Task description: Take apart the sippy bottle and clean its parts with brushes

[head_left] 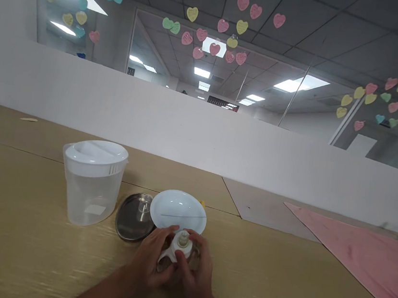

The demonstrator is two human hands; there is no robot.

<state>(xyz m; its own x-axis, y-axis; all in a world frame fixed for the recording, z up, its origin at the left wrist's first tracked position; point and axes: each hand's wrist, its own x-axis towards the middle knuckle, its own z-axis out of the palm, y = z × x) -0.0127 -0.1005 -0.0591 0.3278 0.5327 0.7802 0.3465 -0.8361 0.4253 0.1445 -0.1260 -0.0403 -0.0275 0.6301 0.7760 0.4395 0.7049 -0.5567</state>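
Bottle: being held just in front of the plate, being gripped on the handle side by the left hand and round the other side by the right hand, thumb on top. Looking mid-handling: showing the white top in place but not showing whether fastened, with release not done and the rest impossible to tell. Leaving pitcher untouched, lid on, left of steel disc.
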